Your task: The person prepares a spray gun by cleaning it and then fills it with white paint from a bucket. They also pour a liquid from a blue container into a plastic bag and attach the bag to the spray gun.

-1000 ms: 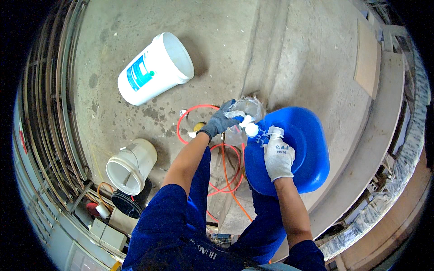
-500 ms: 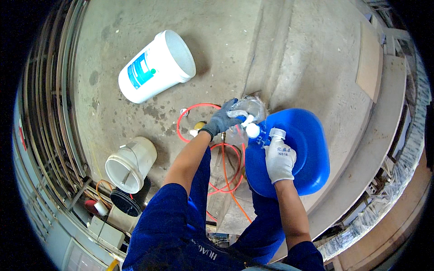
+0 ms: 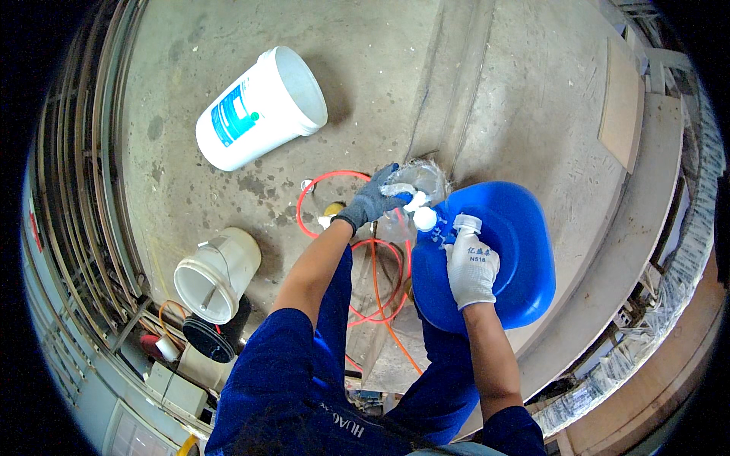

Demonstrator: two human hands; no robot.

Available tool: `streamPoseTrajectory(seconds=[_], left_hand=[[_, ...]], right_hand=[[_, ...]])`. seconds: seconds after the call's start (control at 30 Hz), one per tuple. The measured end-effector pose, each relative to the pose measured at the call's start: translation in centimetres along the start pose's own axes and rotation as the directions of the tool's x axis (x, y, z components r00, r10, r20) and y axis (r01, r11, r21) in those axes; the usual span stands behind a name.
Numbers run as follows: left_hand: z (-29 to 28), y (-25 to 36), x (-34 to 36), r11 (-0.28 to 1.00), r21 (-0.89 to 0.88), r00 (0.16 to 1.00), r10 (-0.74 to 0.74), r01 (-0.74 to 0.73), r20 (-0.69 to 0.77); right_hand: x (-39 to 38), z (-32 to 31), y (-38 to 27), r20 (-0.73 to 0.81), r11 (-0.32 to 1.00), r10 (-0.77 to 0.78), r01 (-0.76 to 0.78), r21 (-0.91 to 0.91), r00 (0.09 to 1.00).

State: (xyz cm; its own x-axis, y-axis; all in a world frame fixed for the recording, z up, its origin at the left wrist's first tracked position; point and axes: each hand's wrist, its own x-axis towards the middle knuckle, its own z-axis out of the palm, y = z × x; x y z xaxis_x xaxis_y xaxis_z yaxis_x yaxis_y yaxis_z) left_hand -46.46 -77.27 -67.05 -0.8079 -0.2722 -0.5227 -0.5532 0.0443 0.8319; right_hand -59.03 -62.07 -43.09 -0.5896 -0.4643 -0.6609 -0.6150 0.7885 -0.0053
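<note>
A large blue plastic jerrycan [image 3: 525,251] leans between my knees and the floor strip, its neck end toward the left. My right hand [image 3: 471,270], in a white glove, is closed at its handle area; the handle itself is mostly covered. A white cap-like piece [image 3: 467,223] shows by those fingertips. Another white round piece [image 3: 425,220] sits at the jerrycan's neck. Against it, my left hand [image 3: 374,199], grey-gloved, is closed around the near side of a clear plastic container [image 3: 427,179]. Whether liquid is passing between them cannot be made out.
An orange-red hose [image 3: 332,175] loops across the floor beneath my hands. A white bucket with a blue label [image 3: 251,114] lies tilted at the far left. Nearer stands a smaller white pail [image 3: 242,254], beside a black round lid [image 3: 207,339]. Metal pipes [image 3: 99,175] line the left edge.
Both hands keep their places on the jerrycan and the clear container. The buckets at left appear shifted very slightly up and left in the view.
</note>
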Motion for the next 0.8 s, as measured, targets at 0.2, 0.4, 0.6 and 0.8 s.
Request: streamPoseTrajectory(seconds=[0.2, 0.4, 0.6, 0.8], left_hand=[[-0.3, 0.7, -0.2, 0.997, -0.077, 1.0, -0.019, 0.021, 0.021], [-0.4, 0.6, -0.1, 0.997, -0.077, 1.0, 0.005, -0.004, 0.009], [-0.1, -0.1, -0.1, 0.997, -0.076, 1.0, 0.007, -0.007, -0.002], [-0.1, 0.1, -0.2, 0.994, -0.109, 1.0, 0.007, -0.008, -0.002]], right_hand=[[0.4, -0.1, -0.2, 0.043, 0.999, 0.037, -0.036, -0.021, 0.998], [0.3, -0.1, -0.2, 0.014, 0.999, -0.006, 0.007, -0.048, 1.0], [0.5, 0.2, -0.1, 0.036, 0.999, 0.007, -0.005, -0.051, 0.999], [0.3, 0.2, -0.1, -0.055, 0.998, -0.035, 0.032, -0.051, 0.998]])
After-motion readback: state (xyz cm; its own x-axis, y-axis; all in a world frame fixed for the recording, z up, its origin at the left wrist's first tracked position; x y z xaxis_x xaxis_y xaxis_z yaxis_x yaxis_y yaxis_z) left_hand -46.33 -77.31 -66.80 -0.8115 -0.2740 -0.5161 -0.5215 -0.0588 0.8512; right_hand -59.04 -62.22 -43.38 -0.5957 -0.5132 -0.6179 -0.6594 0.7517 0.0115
